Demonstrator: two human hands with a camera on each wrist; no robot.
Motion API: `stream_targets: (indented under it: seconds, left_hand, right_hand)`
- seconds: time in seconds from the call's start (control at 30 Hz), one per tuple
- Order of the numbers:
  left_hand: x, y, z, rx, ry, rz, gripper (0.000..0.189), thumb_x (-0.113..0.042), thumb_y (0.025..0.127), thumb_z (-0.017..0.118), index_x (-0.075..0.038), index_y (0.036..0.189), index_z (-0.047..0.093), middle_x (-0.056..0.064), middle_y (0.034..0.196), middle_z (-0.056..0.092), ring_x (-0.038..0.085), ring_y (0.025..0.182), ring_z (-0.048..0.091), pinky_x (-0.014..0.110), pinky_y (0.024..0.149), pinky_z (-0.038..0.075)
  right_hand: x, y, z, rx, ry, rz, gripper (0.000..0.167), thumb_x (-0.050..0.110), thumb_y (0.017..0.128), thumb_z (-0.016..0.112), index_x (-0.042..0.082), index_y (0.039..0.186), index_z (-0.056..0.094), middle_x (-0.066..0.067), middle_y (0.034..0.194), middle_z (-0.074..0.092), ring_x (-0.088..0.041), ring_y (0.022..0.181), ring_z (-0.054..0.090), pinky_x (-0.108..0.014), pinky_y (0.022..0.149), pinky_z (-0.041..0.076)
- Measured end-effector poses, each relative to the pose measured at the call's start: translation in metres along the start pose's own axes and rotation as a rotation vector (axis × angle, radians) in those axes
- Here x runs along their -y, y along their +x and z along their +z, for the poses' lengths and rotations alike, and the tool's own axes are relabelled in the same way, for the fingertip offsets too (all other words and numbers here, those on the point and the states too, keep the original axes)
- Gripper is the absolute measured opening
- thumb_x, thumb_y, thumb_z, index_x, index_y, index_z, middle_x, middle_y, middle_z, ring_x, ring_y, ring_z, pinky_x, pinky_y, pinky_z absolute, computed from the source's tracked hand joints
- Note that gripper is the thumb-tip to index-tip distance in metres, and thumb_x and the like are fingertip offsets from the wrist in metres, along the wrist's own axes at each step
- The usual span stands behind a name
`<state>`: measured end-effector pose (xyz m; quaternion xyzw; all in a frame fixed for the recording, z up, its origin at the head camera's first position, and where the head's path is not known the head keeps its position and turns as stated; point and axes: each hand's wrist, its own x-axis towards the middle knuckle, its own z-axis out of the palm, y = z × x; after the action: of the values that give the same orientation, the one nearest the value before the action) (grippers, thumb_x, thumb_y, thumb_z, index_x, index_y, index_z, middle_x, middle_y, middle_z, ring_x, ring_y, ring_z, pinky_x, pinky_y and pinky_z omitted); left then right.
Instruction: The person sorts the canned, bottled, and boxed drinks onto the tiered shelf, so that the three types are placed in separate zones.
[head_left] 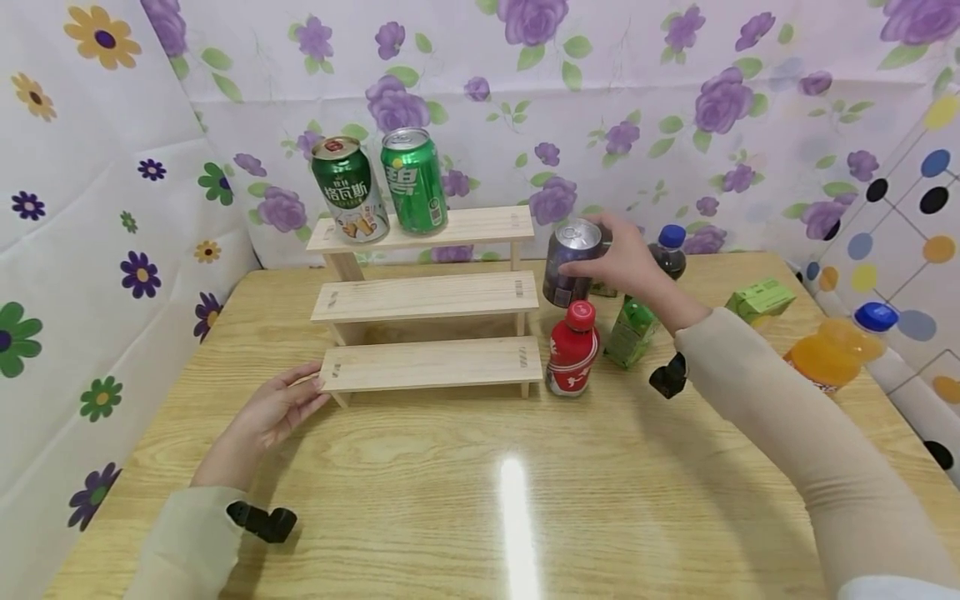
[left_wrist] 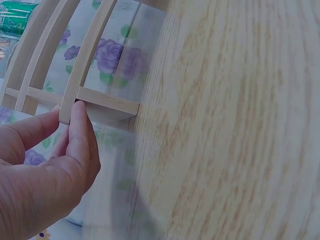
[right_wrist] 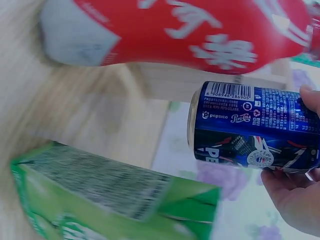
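My right hand (head_left: pixel 626 260) grips a dark blue Pepsi can (head_left: pixel 573 262) near its top, thumb on one side and fingers on the other. In the right wrist view the Pepsi can (right_wrist: pixel 255 127) shows its barcode, its base off the table. With thumb and fingertips, my left hand (head_left: pixel 281 406) pinches the left end of the lowest board of a three-tier wooden shelf (head_left: pixel 431 364); the left wrist view shows this board (left_wrist: pixel 82 65) between them. On the top tier stand a dark green and white can (head_left: pixel 351 190) and a green can (head_left: pixel 415 181).
Right of the shelf stands a red bottle (head_left: pixel 573 350), with a green drink carton (head_left: pixel 630 333) beside it. Behind my right wrist is a dark bottle with a blue cap (head_left: pixel 670 250). Farther right lie a green carton (head_left: pixel 761 300) and an orange juice bottle (head_left: pixel 832 354).
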<state>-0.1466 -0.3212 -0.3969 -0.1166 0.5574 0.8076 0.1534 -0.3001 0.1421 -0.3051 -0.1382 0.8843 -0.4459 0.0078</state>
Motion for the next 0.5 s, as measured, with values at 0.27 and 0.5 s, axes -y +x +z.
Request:
stream_targets:
  seconds: [0.27, 0.5]
  left_hand:
    - [0.0, 0.0, 0.001, -0.012, 0.024, -0.005, 0.036, 0.0, 0.097, 0.05, -0.007, 0.129, 0.036, -0.001, 0.099, 0.061, 0.008, 0.088, 0.065, 0.015, 0.083, 0.056]
    - [0.001, -0.001, 0.002, -0.002, 0.009, 0.001, 0.027, 0.0, 0.097, 0.049, -0.011, 0.121, 0.042, -0.001, 0.099, 0.062, 0.008, 0.088, 0.065, 0.016, 0.083, 0.056]
  right_hand:
    - [0.024, 0.0, -0.019, -0.058, 0.051, -0.017, 0.081, 0.03, 0.075, 0.082, 0.008, 0.14, 0.039, -0.014, 0.136, 0.042, -0.029, 0.122, 0.042, -0.049, 0.098, 0.046]
    - [0.051, 0.002, -0.031, -0.106, 0.07, -0.054, 0.078, 0.029, 0.076, 0.081, 0.009, 0.139, 0.04, -0.012, 0.136, 0.045, -0.024, 0.12, 0.045, -0.045, 0.1, 0.046]
